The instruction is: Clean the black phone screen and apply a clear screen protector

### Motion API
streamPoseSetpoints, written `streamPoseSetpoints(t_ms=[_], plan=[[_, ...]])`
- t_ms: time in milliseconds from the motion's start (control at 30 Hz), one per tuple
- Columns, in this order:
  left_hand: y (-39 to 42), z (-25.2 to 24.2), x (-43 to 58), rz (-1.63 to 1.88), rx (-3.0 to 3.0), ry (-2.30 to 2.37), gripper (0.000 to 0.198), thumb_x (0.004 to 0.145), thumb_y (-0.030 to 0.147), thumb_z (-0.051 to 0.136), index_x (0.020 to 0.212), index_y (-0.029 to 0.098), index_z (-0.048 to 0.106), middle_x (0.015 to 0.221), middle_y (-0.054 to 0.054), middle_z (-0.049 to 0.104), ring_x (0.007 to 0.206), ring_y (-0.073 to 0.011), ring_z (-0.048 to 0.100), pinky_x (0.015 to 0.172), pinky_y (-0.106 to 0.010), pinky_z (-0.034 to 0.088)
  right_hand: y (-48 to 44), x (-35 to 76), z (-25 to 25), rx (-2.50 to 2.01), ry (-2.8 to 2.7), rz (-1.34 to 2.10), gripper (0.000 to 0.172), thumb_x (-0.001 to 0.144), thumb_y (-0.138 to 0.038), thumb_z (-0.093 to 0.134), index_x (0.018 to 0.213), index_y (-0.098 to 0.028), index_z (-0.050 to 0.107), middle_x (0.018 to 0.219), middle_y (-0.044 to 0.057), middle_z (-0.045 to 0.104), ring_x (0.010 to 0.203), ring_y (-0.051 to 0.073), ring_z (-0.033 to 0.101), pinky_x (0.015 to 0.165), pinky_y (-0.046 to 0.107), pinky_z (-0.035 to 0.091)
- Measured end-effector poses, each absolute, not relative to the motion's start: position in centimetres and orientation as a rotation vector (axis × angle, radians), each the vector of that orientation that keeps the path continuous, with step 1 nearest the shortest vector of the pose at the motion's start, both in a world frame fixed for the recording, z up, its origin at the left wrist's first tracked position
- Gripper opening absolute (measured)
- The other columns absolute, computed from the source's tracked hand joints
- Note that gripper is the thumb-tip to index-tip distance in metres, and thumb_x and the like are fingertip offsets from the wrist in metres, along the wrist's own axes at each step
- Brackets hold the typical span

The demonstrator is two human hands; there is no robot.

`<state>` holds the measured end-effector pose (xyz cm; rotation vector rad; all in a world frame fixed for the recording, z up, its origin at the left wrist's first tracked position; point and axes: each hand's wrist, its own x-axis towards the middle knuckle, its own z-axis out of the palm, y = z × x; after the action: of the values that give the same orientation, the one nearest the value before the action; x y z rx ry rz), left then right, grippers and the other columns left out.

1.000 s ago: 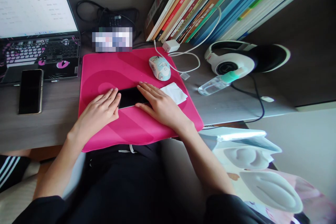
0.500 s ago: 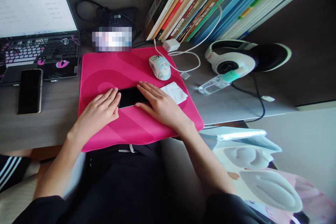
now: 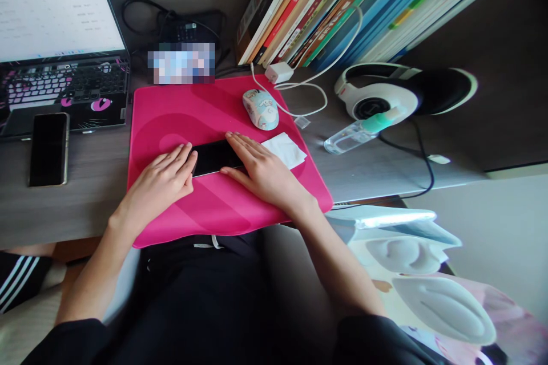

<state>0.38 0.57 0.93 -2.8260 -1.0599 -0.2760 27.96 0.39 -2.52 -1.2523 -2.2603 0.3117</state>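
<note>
The left hand (image 3: 165,177) lies open and flat, palm down, with its fingers stretched out together over the left end of a black phone (image 3: 214,157). The right hand (image 3: 263,171) is open in the same way, its fingers spread slightly across the phone's right end. Neither hand grips anything. The phone lies screen-dark and lengthwise between the two hands on a pink mouse mat (image 3: 171,108), with only its middle part showing.

Compared with the earlier frames, nothing about the hands or the phone has changed. Both palms rest in the same spots, the fingers have the same spread, and the phone has not shifted on the mat. Only the view itself has drifted very slightly.

A folded white tissue (image 3: 286,149) lies just beyond the right hand's fingertips, touching or nearly touching them. A patterned computer mouse (image 3: 260,109) sits farther out from the same hand. Well to the right of the right hand, a small clear spray bottle (image 3: 353,136) lies on the tabletop (image 3: 85,205) near white headphones (image 3: 381,97). Well to the left of the left hand, a second phone (image 3: 49,148) rests in front of a laptop (image 3: 68,82).
</note>
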Motion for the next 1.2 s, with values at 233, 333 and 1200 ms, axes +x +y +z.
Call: streamPoseSetpoints(t_ms=[233, 333, 1200], plan=[[0.62, 0.88, 0.28, -0.314, -2.838, -1.070, 0.049, 0.104, 0.010, 0.044, 0.149, -0.003, 0.058, 0.159, -0.028, 0.054, 0.146, -0.0377, 0.058, 0.122, -0.056, 0.050, 0.34, 27.96, -2.56, -1.251, -2.253, 0.299, 0.077, 0.108, -0.051, 0.056, 0.170, -0.010, 0.033, 0.166, 0.023, 0.051, 0.155, 0.034, 0.049, 0.127, 0.055, 0.045], [0.67, 0.82, 0.26, -0.326, -2.838, -1.081, 0.049, 0.104, 0.011, 0.044, 0.150, 0.001, 0.059, 0.159, -0.026, 0.055, 0.147, -0.0352, 0.058, 0.122, -0.054, 0.050, 0.36, 27.95, -2.53, -1.251, -2.254, 0.306, 0.077, 0.109, -0.052, 0.054, 0.170, -0.012, 0.032, 0.166, 0.023, 0.051, 0.156, 0.034, 0.048, 0.127, 0.056, 0.045], [0.64, 1.18, 0.15, -0.388, -2.892, -1.221, 0.046, 0.112, 0.033, 0.048, 0.152, 0.013, 0.058, 0.162, -0.019, 0.056, 0.149, -0.0314, 0.057, 0.123, -0.055, 0.048, 0.22, 28.35, -2.68, -1.347, -2.078, 0.415, 0.088, 0.102, -0.056, 0.065, 0.173, -0.025, 0.023, 0.158, 0.018, 0.060, 0.142, 0.038, 0.061, 0.114, 0.056, 0.055]])
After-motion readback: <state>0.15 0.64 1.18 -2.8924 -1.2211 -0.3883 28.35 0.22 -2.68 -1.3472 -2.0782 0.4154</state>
